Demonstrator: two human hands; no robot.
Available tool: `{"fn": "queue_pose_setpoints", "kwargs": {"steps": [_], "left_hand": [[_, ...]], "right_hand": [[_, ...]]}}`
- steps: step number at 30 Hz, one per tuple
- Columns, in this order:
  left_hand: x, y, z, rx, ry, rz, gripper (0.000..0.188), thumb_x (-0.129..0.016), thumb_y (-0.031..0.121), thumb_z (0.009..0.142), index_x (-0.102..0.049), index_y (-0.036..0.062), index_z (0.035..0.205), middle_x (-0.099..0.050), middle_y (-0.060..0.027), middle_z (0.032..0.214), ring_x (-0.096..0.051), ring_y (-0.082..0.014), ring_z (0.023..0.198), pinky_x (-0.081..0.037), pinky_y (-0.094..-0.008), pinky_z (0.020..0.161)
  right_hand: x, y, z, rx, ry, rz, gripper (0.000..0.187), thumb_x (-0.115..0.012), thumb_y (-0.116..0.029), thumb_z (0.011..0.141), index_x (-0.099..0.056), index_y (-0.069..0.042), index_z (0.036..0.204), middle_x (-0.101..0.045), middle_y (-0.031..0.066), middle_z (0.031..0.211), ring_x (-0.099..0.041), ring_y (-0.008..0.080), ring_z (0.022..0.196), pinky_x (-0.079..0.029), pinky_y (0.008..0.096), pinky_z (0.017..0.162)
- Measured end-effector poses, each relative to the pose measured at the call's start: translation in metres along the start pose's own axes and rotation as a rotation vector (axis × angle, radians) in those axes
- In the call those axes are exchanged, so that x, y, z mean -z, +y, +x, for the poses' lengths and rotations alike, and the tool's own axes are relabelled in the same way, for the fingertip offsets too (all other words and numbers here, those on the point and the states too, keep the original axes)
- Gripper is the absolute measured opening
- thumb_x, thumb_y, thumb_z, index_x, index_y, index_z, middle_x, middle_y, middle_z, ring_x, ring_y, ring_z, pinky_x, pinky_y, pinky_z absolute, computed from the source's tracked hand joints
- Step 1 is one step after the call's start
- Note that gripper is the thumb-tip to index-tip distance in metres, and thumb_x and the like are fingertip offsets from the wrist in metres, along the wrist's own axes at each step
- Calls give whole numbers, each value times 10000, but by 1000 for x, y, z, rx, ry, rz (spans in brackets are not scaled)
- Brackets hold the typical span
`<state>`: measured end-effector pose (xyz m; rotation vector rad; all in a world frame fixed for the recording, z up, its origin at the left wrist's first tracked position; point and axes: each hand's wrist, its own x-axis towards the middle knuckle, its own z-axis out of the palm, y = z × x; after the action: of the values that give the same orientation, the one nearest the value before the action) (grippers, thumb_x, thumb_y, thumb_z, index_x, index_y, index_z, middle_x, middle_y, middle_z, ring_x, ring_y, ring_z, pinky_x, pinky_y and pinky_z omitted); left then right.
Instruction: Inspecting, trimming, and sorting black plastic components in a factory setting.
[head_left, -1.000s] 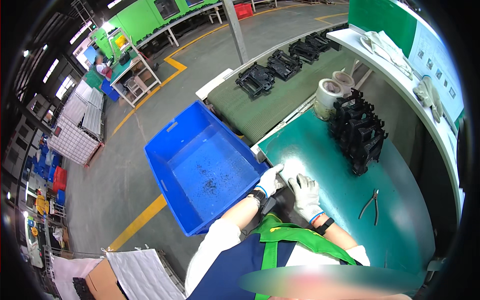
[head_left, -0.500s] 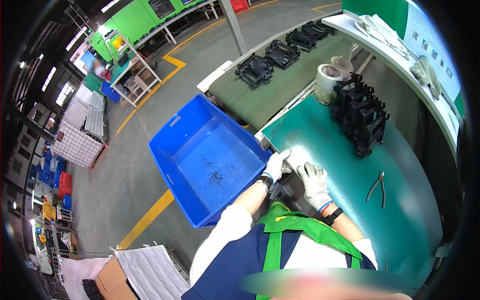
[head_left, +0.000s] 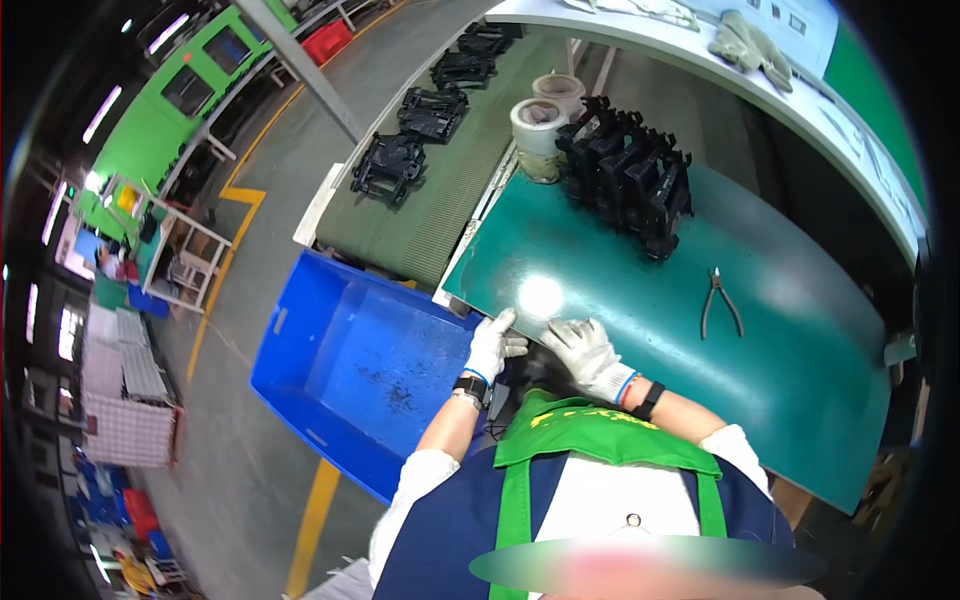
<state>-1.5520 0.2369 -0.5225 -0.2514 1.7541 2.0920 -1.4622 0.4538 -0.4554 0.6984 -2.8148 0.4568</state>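
My left hand [head_left: 493, 345], in a white work glove, is between the blue bin's rim and the front edge of the green worktable [head_left: 640, 300]. Its thumb and fingers are apart, with nothing seen in them. My right hand [head_left: 585, 357], also gloved, rests at the table's near edge with fingers stretched out and nothing in its grasp. On the tabletop, a pair of cutting pliers [head_left: 718, 303] lies to the right. Farther back stands a row of black plastic frames [head_left: 628, 180]. The blue bin [head_left: 315, 345] holds small dark scraps on its bottom.
A conveyor belt [head_left: 400, 228] carries several black parts [head_left: 388, 167] at the back left. Rolls of tape [head_left: 538, 125] are stacked at the table's far corner. Gloves [head_left: 745, 45] lie on a white shelf [head_left: 850, 130] above. A grey post [head_left: 300, 65] rises behind the belt.
My view has swung to the right, so table, belt and bin appear farther left. Both hands stay by the table's near edge, the right one lying a little flatter.
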Motion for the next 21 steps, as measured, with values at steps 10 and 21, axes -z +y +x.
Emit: {"fn": "queue_pose_setpoints", "kwargs": {"steps": [10,21], "left_hand": [[112,151,62,-232,2,340,326,-714,359,969,-704,33,949,-729,-132,832,-708,-173,703,-580,-337,619],[286,229,252,-106,334,642,630,-794,374,889,-606,-1,1359,-747,-137,1092,-708,-305,943,-561,-404,790]], "right_hand": [[62,18,19,-74,-320,279,472,-739,-193,783,-676,-73,1235,-638,171,1307,-642,383,1088,-531,483,943],[43,31,21,-307,-59,359,386,-732,-163,821,-692,-73,1194,-659,159,1200,-649,375,1052,-542,470,925]]}}
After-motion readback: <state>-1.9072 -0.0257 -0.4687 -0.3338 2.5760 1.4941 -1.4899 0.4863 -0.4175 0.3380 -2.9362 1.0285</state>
